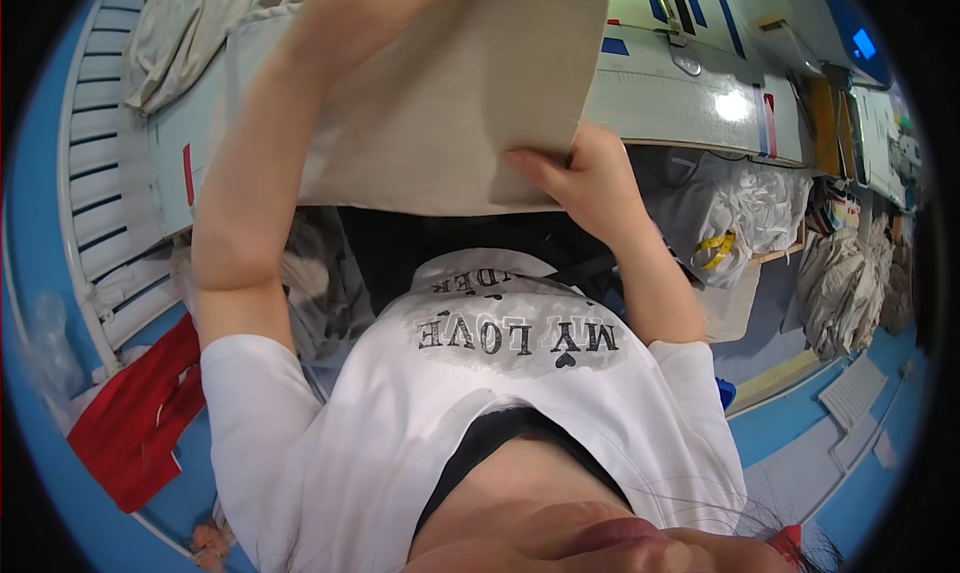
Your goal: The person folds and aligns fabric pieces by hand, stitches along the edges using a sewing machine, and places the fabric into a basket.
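A white slatted rack (105,173) is seen along the left edge, with crumpled beige cloth (190,33) heaped at its top and a red fabric piece (140,423) lying below it on the blue floor (800,423). At right, a white bundle (745,213) with a yellow tape (718,248) is set under the worktable (690,98), and folded pale cloths (835,288) are stacked beside it.

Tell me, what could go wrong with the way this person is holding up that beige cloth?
The right hand pinches only the lower edge of the beige fabric, so that side might slip and sag. The left hand reaches to the frame's top edge and is partly cut off, so its grip cannot be judged. The raised cloth also hides much of the worktable, so it could snag on things there.
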The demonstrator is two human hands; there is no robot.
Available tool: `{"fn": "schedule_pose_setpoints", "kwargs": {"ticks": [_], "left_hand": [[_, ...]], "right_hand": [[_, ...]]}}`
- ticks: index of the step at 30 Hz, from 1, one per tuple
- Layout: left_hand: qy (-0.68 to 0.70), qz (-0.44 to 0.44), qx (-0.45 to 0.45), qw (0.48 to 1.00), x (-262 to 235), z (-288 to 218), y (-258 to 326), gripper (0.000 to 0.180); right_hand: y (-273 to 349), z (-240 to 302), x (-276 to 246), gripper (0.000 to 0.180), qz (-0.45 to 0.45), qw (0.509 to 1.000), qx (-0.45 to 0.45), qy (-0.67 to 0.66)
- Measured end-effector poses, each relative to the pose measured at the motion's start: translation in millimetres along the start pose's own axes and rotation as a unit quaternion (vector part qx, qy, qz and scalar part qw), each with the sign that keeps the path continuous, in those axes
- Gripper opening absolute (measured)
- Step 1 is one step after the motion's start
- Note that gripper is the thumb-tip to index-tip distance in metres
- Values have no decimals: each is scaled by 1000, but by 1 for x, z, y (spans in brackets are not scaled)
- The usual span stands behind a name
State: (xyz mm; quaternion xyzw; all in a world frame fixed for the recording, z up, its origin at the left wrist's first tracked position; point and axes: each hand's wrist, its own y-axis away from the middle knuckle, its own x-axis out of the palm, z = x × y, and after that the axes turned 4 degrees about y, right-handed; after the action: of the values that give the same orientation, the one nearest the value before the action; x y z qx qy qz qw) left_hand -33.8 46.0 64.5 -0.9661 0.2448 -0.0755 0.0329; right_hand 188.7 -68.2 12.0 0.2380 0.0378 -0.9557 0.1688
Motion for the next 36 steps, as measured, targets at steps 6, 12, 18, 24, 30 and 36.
{"fn": "schedule_pose_setpoints", "kwargs": {"ticks": [6, 12, 18, 24, 30, 36], "left_hand": [[-484, -66, 33, 872, -9, 62, -18, 25], [-529, 8, 15, 848, 8, 41, -32, 28], [-456, -45, -12, 889, 14, 36, -43, 29], [-525, -35, -7, 850, -2, 64, -49, 27], [-502, -30, -45, 863, 3, 51, -53, 26], [-341, -58, -143, 927, -15, 53, -55, 30]], "right_hand": [[28, -17, 9, 22, -41, 991, 131, 11], [39, -31, 24, 18, -190, 980, 61, -5], [39, -25, 21, 18, -184, 980, 63, -31], [41, -31, 20, 25, -143, 985, 92, -19], [44, -38, 28, 33, -152, 973, 139, -104], [42, -42, 31, 39, -160, 969, 130, -134]]}}
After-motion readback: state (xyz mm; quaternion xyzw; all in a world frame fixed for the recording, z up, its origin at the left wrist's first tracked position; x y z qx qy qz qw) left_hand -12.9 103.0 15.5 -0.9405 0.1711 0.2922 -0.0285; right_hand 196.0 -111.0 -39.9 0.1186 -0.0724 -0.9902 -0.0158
